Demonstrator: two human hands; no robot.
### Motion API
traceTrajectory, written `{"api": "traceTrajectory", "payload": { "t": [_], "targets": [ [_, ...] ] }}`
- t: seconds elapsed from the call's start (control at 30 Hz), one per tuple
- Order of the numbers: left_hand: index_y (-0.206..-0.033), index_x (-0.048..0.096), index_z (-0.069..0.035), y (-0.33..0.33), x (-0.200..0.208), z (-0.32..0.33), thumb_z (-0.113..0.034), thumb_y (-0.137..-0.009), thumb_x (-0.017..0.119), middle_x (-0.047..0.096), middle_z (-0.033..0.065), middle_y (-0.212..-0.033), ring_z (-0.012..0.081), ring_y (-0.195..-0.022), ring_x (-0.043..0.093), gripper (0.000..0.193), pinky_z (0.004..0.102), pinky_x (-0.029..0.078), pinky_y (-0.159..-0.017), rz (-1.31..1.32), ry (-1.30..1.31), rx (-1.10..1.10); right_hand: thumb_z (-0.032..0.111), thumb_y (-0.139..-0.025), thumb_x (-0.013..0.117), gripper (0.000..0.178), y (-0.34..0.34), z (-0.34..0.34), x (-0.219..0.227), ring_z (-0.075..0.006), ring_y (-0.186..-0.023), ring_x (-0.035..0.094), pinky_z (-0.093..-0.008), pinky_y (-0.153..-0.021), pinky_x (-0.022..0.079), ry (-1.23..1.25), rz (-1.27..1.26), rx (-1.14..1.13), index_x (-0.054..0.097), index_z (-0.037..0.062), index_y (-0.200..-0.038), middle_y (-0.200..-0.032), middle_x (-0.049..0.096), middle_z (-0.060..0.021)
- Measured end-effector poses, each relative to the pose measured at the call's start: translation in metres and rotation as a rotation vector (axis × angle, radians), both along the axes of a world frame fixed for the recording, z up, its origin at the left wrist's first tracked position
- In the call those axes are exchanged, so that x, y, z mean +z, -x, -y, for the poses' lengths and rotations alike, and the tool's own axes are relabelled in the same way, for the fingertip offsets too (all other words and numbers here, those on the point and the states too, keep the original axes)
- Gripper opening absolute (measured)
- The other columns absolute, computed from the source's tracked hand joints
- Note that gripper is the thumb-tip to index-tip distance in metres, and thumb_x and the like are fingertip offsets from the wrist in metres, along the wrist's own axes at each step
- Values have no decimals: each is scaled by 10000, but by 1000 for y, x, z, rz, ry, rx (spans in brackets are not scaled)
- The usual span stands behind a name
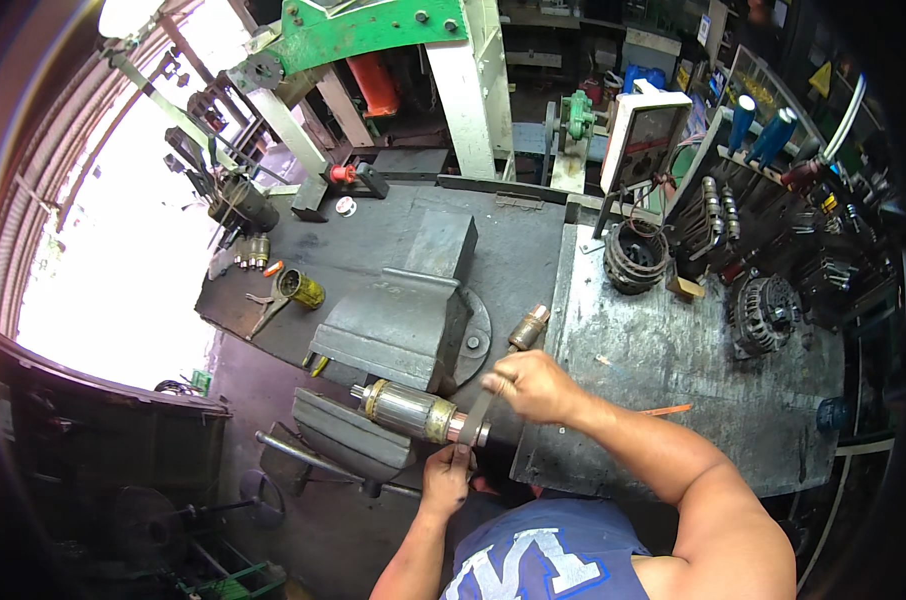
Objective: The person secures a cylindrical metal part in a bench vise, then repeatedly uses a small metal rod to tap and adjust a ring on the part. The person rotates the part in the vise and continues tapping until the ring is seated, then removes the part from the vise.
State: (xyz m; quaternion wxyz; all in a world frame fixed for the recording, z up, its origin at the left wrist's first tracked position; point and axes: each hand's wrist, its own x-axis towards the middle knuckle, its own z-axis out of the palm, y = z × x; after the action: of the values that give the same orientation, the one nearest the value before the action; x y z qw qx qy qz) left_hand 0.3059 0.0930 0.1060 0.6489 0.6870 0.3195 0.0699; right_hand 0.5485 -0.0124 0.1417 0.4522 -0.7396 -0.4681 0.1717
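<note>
A motor armature [407, 409] lies between the jaws of a large grey bench vise [383, 322], with its copper commutator end toward me. A narrow greyish-brown abrasive strip [479, 412] passes over the commutator. My right hand [533, 386] is closed on the strip's upper end, above and to the right of the copper. Below the commutator, my left hand [445, 481] pinches the lower end, thumb against it. Just beyond my right hand, a smaller armature [528, 328] with a copper end lies on the bench.
Pliers [265, 312] and a yellow can [303, 288] stand near the bench's left edge. A stator housing [636, 257], an alternator [765, 313] and blue-handled tools [758, 130] are at the right. The vise handle [313, 462] sticks out low on the left.
</note>
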Motion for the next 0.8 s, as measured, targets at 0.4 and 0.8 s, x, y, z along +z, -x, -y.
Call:
{"api": "traceTrajectory", "payload": {
  "t": [0.4,0.8],
  "targets": [
    [-736,593,-55,3,16,2,-380,-1076,517,498,-22,-619,69,-580,446,476,282,349,-536,-70,-127,-5,305,-983,658,417,15,4,-18,-411,-677,606,-475,-627,469,-181,-108,24,592,-19,-729,-724,594,-221],
    [-781,608,-10,-5,-16,-9,-281,-1065,536,540,-11,-645,81,-587,445,399,298,377,-549,-63,-76,107,326,-980,660,396,8,-18,6,-399,-684,623,-474,-642,489,-118,-71,155,637,-1,-758,-710,616,-210]
  ]
}}
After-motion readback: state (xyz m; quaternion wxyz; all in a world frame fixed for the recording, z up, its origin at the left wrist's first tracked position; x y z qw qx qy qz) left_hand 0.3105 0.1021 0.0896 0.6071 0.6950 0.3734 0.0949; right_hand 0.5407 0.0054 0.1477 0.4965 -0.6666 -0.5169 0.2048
